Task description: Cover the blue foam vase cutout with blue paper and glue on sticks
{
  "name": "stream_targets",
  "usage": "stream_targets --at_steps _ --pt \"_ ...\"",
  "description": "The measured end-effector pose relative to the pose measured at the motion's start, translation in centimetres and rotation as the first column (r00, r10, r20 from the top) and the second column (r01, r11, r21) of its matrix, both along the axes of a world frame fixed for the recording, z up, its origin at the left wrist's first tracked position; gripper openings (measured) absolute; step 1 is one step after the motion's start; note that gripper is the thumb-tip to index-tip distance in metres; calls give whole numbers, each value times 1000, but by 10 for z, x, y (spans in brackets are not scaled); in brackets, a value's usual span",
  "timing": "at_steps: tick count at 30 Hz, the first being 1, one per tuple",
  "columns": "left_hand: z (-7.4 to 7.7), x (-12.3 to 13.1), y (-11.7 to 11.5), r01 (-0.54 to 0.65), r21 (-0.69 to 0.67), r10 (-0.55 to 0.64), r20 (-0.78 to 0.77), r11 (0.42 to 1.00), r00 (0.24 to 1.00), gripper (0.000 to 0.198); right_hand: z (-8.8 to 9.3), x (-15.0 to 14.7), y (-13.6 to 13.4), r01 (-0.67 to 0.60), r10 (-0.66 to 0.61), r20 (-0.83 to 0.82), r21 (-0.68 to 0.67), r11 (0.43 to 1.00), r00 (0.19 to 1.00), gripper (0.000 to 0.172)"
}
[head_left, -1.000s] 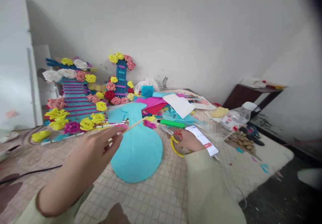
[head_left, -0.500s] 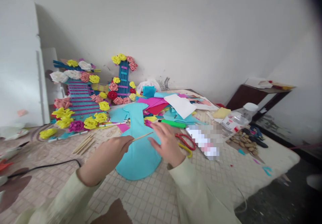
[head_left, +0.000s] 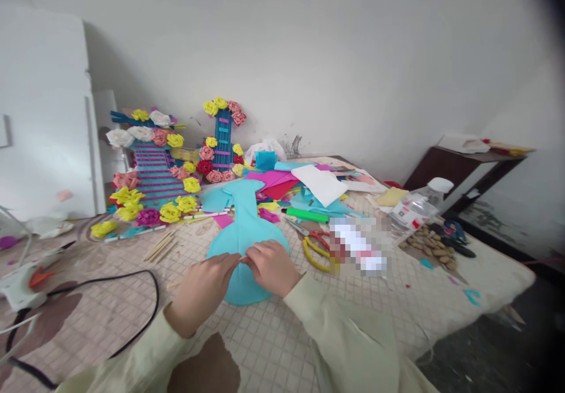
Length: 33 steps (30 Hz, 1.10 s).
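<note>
One thin, pale wooden stick (head_left: 242,258) sits in front of me on the feed, mostly hidden by fingers and held just over the round body of a light-blue, guitar-shaped cutout (head_left: 241,231). I take that body as my clock centre, with twelve towards the wall. My left hand (head_left: 203,287) comes in from eight o'clock, thumb and fingers closed in a pinch on the stick. My right hand (head_left: 270,265) comes in from four, its fingertips pinching too, almost against the left ones. I cannot tell how firmly either grips. Near me at nine lie several loose pale wooden sticks (head_left: 159,247); at three, scissors with red and yellow handles (head_left: 309,256). At two I see a stubby green marker (head_left: 304,215), and at one, a heap of coloured paper sheets (head_left: 320,185). Two blue, guitar-shaped pieces trimmed with crinkled paper flowers (head_left: 154,175) stand between ten and eleven. Further out, at three, brown peanuts in shells (head_left: 430,247) lie beside a clear plastic bottle (head_left: 415,209).
</note>
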<state>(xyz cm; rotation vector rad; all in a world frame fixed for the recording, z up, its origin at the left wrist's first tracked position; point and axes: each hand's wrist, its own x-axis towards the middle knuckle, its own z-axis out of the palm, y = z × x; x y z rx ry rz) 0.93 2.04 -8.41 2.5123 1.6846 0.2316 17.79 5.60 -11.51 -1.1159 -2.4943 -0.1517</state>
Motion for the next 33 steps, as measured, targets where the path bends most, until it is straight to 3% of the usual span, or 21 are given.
stream_targets --at_steps 5,13,22,27,31,33 --pt "-2 0 -5 -11 20 12 -95 1000 995 32 -10 -5 -1 7 -10 54 51 999 998 18" --pt "6 3 -10 23 79 -13 -130 997 991 33 -25 -6 3 0 -2 10 211 978 1000 25" --pt "4 2 -12 12 81 1 -157 997 988 38 -31 -6 6 0 5 -17 277 961 1000 29" --pt "1 2 -11 -6 95 21 -163 995 986 37 -31 -9 1 61 -48 -57 242 968 997 23" --pt "-4 5 -12 -24 110 40 -145 994 989 38 -26 -13 -3 69 -57 -95 123 990 994 22" --pt "-6 7 -14 -67 107 79 -108 992 991 40 -19 -13 -1 151 -142 -189 31 988 972 26"
